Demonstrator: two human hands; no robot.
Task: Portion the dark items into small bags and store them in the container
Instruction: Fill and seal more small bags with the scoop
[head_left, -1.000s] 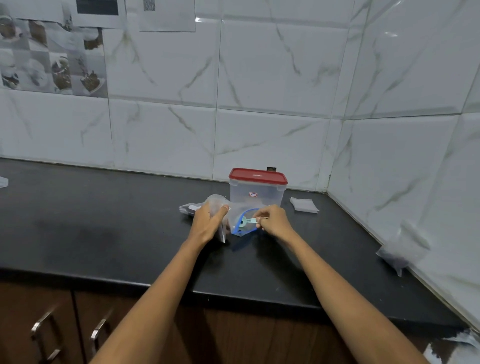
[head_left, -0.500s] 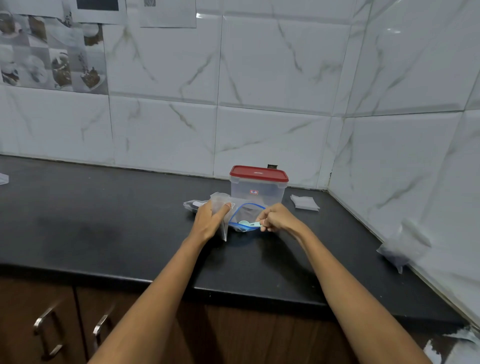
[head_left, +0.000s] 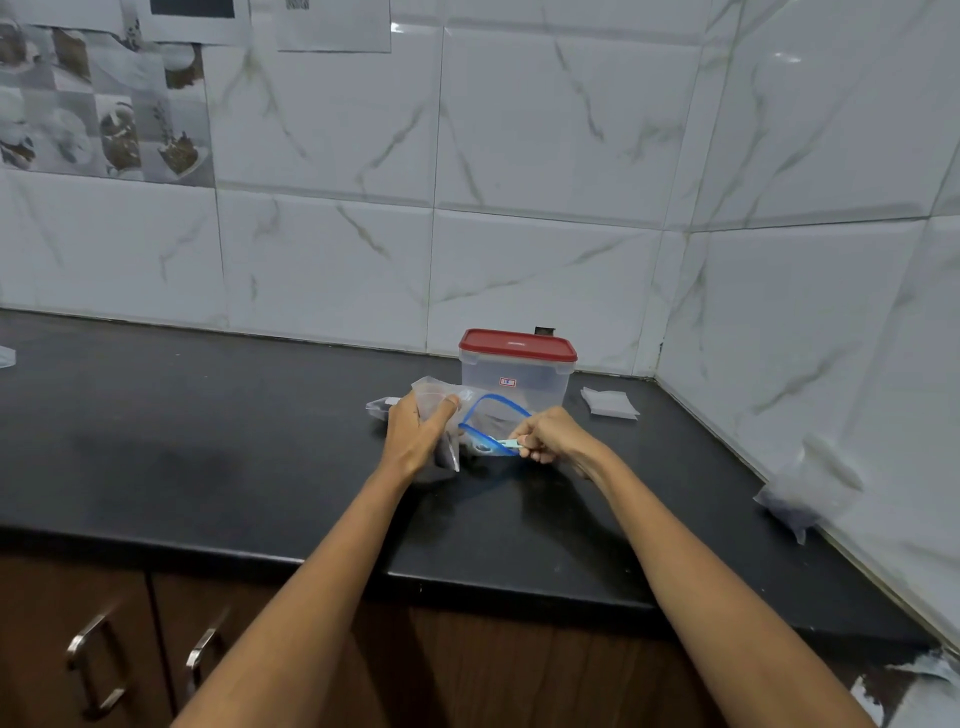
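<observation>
A clear container (head_left: 517, 378) with a red lid stands shut near the back wall. In front of it lies a large clear bag with a blue zip rim (head_left: 493, 421), its mouth gaping open. My left hand (head_left: 415, 434) grips a small clear bag (head_left: 441, 415) upright just left of that mouth. My right hand (head_left: 550, 436) is closed on the handle of a pale green spoon (head_left: 506, 443) that reaches into the blue-rimmed bag. The dark items inside are hard to make out.
A flat stack of small bags (head_left: 609, 402) lies right of the container. More plastic (head_left: 382, 407) pokes out behind my left hand. A crumpled clear bag (head_left: 805, 493) leans on the right wall. The black counter (head_left: 208, 441) ends at a front edge above wooden drawers.
My right hand has drawn slightly right and down with the spoon, and the blue-rimmed bag's mouth now lies flatter and wider. My left hand stays on the small bag.
</observation>
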